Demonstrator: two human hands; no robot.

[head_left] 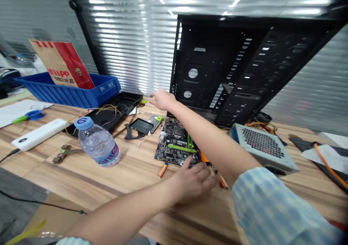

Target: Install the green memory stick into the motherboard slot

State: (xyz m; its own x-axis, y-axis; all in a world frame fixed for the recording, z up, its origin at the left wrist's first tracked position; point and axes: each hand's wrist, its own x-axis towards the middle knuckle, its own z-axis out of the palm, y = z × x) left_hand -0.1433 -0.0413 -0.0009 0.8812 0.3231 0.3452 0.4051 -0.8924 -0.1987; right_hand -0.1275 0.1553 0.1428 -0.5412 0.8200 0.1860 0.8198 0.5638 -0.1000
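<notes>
My left hand (197, 179) lies at the front edge of a green-and-black motherboard (174, 154), its fingers curled. Whatever sits under those fingers is hidden; an orange piece (223, 182) shows just past them. Beyond the board, my right hand (163, 99) reaches across to the left in front of the blinds, fingers stretched out and holding nothing that I can see. Below it on the table are a black plastic frame (140, 126) and a flat metal part with a green end (155, 119). A small orange battery-like cylinder (163, 170) lies before the motherboard.
An open black computer case (217, 67) stands at the back, with a grey power supply (262, 145) to its front right. Leftward are a water bottle (98, 143), a white power bank (40, 134), and a blue bin (67, 90) holding a paper bag (63, 63).
</notes>
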